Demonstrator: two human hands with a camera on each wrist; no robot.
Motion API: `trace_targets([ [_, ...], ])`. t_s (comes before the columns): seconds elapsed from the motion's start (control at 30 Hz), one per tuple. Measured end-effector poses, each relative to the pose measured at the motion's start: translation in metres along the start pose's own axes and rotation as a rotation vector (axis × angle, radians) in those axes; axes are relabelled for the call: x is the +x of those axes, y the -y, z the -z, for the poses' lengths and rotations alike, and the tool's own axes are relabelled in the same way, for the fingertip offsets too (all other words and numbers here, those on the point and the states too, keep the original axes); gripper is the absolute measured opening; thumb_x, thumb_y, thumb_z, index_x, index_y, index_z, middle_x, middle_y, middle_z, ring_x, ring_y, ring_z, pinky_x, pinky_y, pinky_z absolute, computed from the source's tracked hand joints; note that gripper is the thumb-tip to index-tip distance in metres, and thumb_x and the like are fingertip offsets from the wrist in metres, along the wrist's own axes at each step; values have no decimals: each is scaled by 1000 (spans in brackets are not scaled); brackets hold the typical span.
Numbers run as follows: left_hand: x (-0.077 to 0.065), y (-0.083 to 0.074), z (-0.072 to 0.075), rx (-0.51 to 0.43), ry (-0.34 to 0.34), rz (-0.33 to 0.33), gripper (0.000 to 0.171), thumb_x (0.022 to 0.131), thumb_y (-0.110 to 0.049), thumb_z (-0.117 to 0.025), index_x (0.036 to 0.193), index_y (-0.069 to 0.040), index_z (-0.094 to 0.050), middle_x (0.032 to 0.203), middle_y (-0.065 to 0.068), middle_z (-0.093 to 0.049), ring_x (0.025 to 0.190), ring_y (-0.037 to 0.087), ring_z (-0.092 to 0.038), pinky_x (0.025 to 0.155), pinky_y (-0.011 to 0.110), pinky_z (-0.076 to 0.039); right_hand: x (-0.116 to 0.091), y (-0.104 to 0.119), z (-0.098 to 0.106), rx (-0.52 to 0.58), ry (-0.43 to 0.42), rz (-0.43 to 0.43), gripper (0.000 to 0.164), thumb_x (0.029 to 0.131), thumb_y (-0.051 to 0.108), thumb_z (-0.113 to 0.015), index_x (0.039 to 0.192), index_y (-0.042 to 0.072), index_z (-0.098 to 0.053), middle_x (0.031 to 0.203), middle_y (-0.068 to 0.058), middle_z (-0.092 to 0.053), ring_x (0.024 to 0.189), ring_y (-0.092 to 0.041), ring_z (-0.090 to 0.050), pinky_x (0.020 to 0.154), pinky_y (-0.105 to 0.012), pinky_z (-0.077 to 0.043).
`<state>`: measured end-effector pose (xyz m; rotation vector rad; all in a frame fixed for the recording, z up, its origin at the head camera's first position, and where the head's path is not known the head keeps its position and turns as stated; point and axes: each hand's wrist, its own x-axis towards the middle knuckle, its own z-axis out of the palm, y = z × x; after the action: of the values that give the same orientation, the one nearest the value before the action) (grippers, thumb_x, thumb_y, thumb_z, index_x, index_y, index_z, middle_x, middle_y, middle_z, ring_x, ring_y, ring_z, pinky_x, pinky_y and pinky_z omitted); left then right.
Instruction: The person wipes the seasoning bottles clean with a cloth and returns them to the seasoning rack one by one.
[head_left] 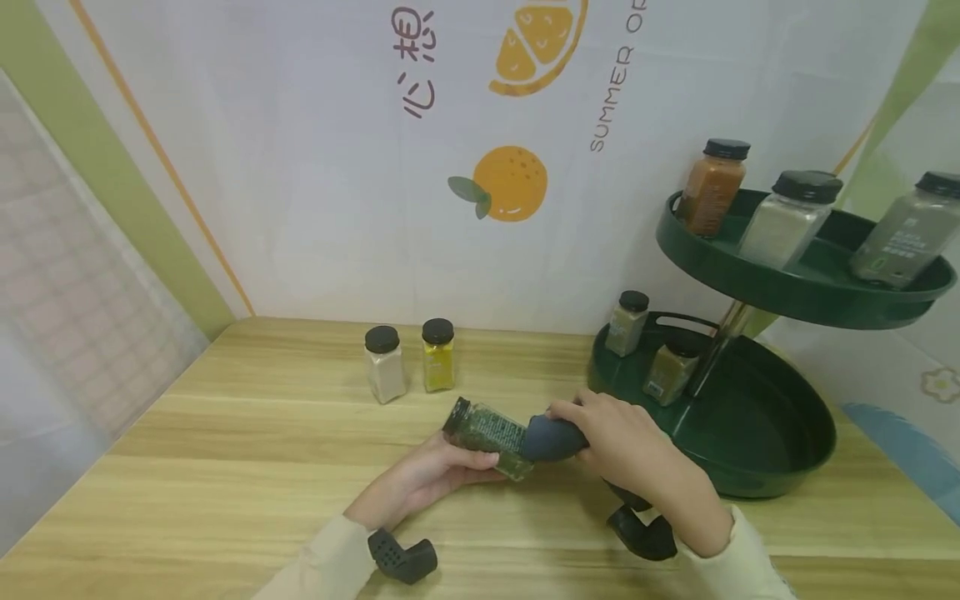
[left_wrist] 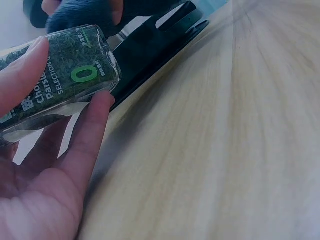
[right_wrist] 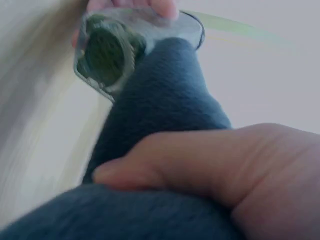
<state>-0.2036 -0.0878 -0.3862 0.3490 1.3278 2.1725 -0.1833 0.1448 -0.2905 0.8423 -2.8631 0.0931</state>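
Note:
My left hand (head_left: 438, 473) grips a glass spice jar (head_left: 487, 429) of green dried herbs, tilted above the table with its black lid toward the upper left. Part of its label in the left wrist view reads like chopped parsley. In my right hand (head_left: 630, 446) is a bunched dark blue-grey cloth (head_left: 552, 439), held against the jar's side near its base. The right wrist view shows the thumb pressing on the cloth (right_wrist: 165, 95), with the jar's bottom (right_wrist: 104, 56) just beyond it.
Two black-lidded jars, one of pale powder (head_left: 387, 373) and one yellow (head_left: 438, 365), stand at the back of the wooden table (head_left: 247, 467). A dark green two-tier rack (head_left: 765, 467) at the right carries several more jars, including an orange one (head_left: 712, 193) on top.

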Motion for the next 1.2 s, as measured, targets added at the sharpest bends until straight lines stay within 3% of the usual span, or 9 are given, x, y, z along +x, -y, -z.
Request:
trace_targets([
  [0.13, 0, 0, 1, -4, 17, -5, 59, 82, 9, -59, 133, -4, -33, 130, 14, -49, 116, 27, -54, 101, 46, -41, -2, -5, 5, -43, 1, -21, 46, 69, 5, -78, 108, 24, -64, 97, -4, -62, 85, -25, -63, 64, -42, -53],
  [0.23, 0, 0, 2, -11, 21, 3, 60, 82, 9, -59, 133, -5, -32, 131, 15, -47, 117, 28, -53, 101, 46, -41, -2, -7, 7, -51, -45, -34, 48, 70, 6, -78, 112, 23, -63, 98, -5, -62, 87, -26, -63, 63, -42, -53],
  [0.43, 0, 2, 0, 97, 29, 33, 58, 82, 6, -62, 134, -2, -37, 123, 10, -56, 108, 22, -59, 97, 42, -45, 2, 7, 1, 104, -133, -14, 57, 73, 7, -76, 124, 22, -56, 114, -5, -60, 100, -26, -62, 77, -45, -53],
  [0.57, 0, 2, -1, 157, 34, 43, 67, 81, 5, -63, 140, -6, -33, 129, 11, -52, 106, 19, -58, 96, 40, -47, 6, 22, -8, 171, -176, 2, 60, 72, 7, -76, 126, 24, -55, 113, -2, -59, 100, -22, -62, 78, -41, -53],
  [0.8, 2, 2, -1, 190, 61, 43, 69, 81, 5, -64, 142, -6, -33, 136, 12, -48, 112, 19, -56, 96, 38, -46, 8, 27, -16, 197, -78, -2, 61, 74, 8, -76, 128, 25, -53, 111, -2, -60, 97, -23, -61, 76, -42, -53],
  [0.97, 0, 1, 0, 183, 60, 41, 64, 82, 3, -63, 139, -5, -36, 132, 9, -52, 110, 20, -58, 97, 40, -46, 7, 21, -12, 226, -21, -40, 57, 76, 6, -73, 126, 26, -54, 115, -1, -60, 97, -23, -62, 78, -42, -52],
  [1.2, -1, 1, 0, 155, 32, 45, 57, 81, 4, -62, 133, -3, -40, 121, 6, -58, 107, 21, -60, 98, 42, -45, 4, 8, -6, 239, 62, 1, 52, 76, 3, -73, 121, 24, -56, 111, -1, -61, 94, -20, -61, 80, -41, -51],
])
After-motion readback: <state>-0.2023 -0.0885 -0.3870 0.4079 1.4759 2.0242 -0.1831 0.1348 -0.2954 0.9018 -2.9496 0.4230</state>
